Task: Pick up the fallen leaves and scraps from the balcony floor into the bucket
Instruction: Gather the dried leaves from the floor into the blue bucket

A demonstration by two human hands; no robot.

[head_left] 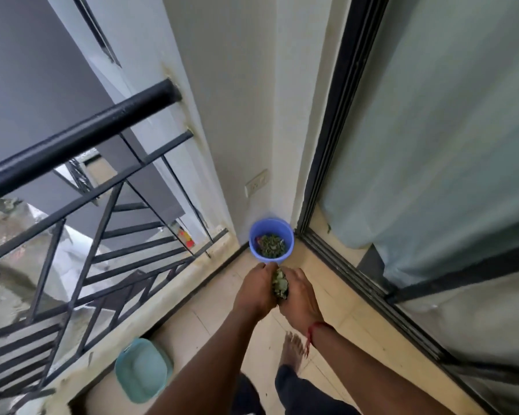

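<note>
A wad of leaves (279,283) is pressed between both palms: left hand (253,290) and right hand (300,298) are cupped together around it, green showing in the gap at the top. The load is held above the floor, just short of the blue bucket (271,238), not yet over its rim. The bucket is set in the corner where the white wall meets the sliding door track (357,283), and its bottom is already covered with green leaves and scraps, so earlier loads can be taken as deposited. Progress is judged as well along: the tiled floor (222,322) visible around the feet looks mostly cleared, with only a few small dark specks seen near the bare foot (294,351). One leaf-like scrap is seen inside the door by the curtain (432,145); whether it counts is unclear. A teal basin (143,369) is left by the railing (72,139), apparently empty. Remaining: current handful to be dropped in, small specks to be collected. Floor behind the camera is not visible.
</note>
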